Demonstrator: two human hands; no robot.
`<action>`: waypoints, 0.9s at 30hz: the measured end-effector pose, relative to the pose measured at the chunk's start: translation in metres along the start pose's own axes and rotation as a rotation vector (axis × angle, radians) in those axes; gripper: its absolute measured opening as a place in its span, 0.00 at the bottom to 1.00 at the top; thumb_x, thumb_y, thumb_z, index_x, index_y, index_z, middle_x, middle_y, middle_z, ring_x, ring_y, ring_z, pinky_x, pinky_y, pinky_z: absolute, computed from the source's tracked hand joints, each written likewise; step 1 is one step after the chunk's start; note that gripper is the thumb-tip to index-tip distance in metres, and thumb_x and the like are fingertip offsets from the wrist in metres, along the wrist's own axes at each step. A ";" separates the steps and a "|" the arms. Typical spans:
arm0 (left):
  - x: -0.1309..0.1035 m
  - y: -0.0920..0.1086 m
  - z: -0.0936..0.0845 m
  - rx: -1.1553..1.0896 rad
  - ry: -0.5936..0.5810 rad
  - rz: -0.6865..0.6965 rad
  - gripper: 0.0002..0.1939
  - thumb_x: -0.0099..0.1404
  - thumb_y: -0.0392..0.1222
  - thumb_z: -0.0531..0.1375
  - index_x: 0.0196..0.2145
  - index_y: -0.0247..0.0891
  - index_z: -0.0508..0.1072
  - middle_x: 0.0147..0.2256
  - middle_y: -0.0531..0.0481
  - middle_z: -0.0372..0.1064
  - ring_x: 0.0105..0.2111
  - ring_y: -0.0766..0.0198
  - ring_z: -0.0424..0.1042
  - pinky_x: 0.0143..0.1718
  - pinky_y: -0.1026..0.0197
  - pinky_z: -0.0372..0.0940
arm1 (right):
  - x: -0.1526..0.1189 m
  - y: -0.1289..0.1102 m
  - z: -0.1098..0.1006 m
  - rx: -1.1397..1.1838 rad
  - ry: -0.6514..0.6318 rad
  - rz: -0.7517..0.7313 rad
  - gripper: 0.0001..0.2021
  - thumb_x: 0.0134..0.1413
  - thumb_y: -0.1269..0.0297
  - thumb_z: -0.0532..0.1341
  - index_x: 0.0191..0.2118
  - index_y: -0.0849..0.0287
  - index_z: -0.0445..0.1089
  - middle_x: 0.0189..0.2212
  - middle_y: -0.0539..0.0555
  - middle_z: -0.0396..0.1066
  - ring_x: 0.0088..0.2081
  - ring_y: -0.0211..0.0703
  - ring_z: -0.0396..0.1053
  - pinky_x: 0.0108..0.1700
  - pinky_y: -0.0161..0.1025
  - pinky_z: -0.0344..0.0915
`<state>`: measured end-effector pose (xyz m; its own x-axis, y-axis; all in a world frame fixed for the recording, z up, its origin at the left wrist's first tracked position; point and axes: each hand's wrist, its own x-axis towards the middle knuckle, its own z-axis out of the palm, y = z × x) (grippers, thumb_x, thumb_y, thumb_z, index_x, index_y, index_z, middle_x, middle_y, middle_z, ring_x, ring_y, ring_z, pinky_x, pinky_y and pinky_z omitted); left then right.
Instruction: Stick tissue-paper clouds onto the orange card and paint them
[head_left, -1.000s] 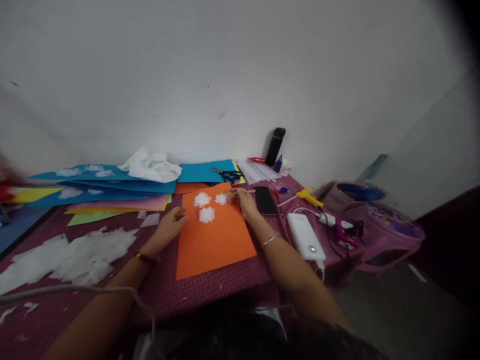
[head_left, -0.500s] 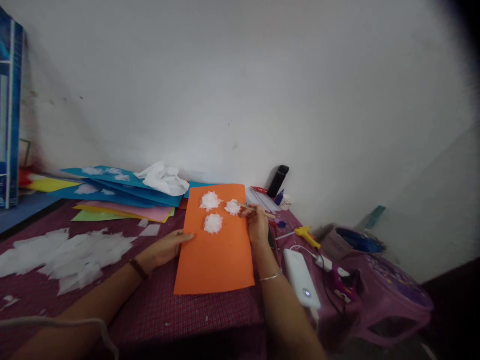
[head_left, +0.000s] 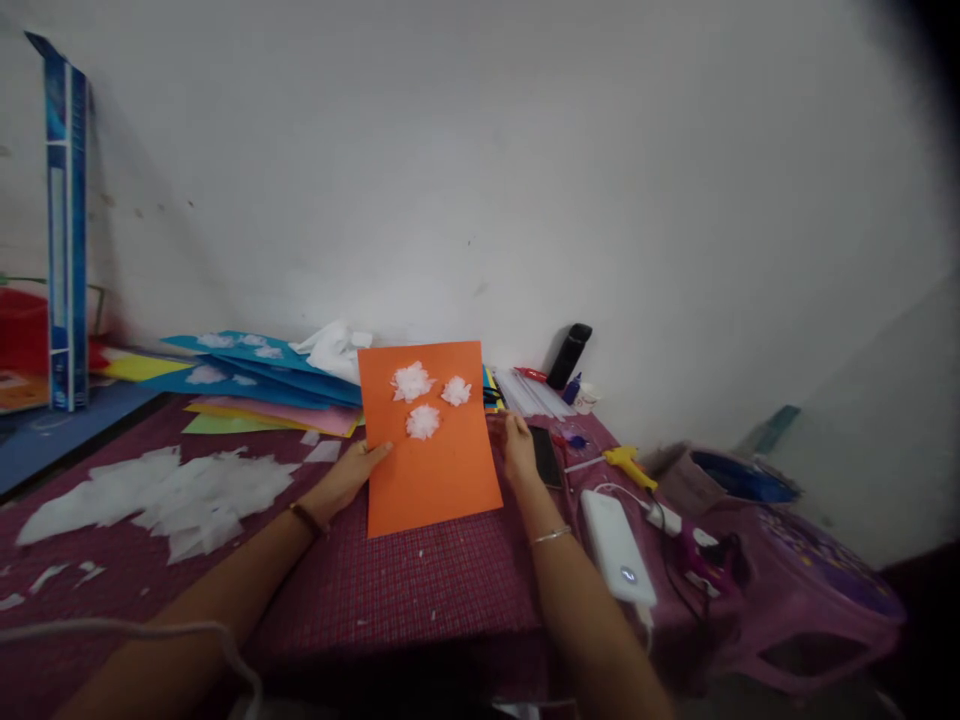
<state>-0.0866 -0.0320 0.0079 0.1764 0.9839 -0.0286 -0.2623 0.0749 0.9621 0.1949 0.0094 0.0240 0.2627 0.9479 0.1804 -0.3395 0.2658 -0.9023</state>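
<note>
My left hand (head_left: 351,478) pinches the left edge of an orange paper sheet (head_left: 435,490), thumb on its face. The sheet is tilted up off the table. Three fluffy white paper tufts sit on its upper half: a larger tuft (head_left: 412,381), a lower tuft (head_left: 423,421) and a smaller tuft (head_left: 456,391). Just past the sheet's right edge is my right hand (head_left: 519,455), its fingers curled together. What lies in those fingers cannot be made out. A dark phone-like slab (head_left: 546,457) lies beside that hand.
White tissue pieces (head_left: 195,500) spread at left on the checked tablecloth (head_left: 360,600). Blue folded cards (head_left: 300,383) and crumpled tissue (head_left: 334,348) lie behind. On the right are a yellow glue gun (head_left: 630,466), a white power bank (head_left: 616,545) and a pink stool (head_left: 810,600).
My right hand has drawn off the small tuft and away from the sheet; the wooden stick it held is no longer distinct. The orange sheet is raised and tilted more by my left hand.
</note>
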 end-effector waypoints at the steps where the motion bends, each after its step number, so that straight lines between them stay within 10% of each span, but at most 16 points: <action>1: 0.000 0.000 0.000 -0.006 -0.008 0.003 0.27 0.51 0.54 0.70 0.44 0.32 0.77 0.41 0.38 0.79 0.36 0.49 0.79 0.39 0.52 0.72 | -0.003 0.002 0.003 -0.019 -0.033 0.017 0.16 0.51 0.49 0.64 0.38 0.56 0.72 0.31 0.52 0.78 0.32 0.45 0.75 0.36 0.41 0.70; 11: -0.001 0.001 -0.001 -0.033 -0.039 0.016 0.27 0.53 0.54 0.70 0.45 0.32 0.76 0.42 0.40 0.79 0.38 0.49 0.79 0.42 0.50 0.73 | -0.018 0.005 0.013 -0.091 -0.265 0.050 0.16 0.44 0.50 0.69 0.34 0.56 0.74 0.32 0.50 0.77 0.34 0.46 0.74 0.38 0.39 0.69; 27: -0.007 0.001 0.002 0.002 -0.165 -0.102 0.27 0.51 0.50 0.72 0.46 0.34 0.76 0.46 0.39 0.77 0.42 0.47 0.78 0.47 0.47 0.72 | -0.021 0.001 0.018 -0.015 -0.196 0.039 0.18 0.43 0.47 0.67 0.35 0.54 0.69 0.32 0.51 0.77 0.38 0.47 0.75 0.39 0.42 0.70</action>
<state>-0.0863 -0.0391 0.0100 0.3554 0.9311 -0.0816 -0.2329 0.1727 0.9570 0.1731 -0.0069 0.0264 0.0686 0.9737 0.2171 -0.3323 0.2275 -0.9153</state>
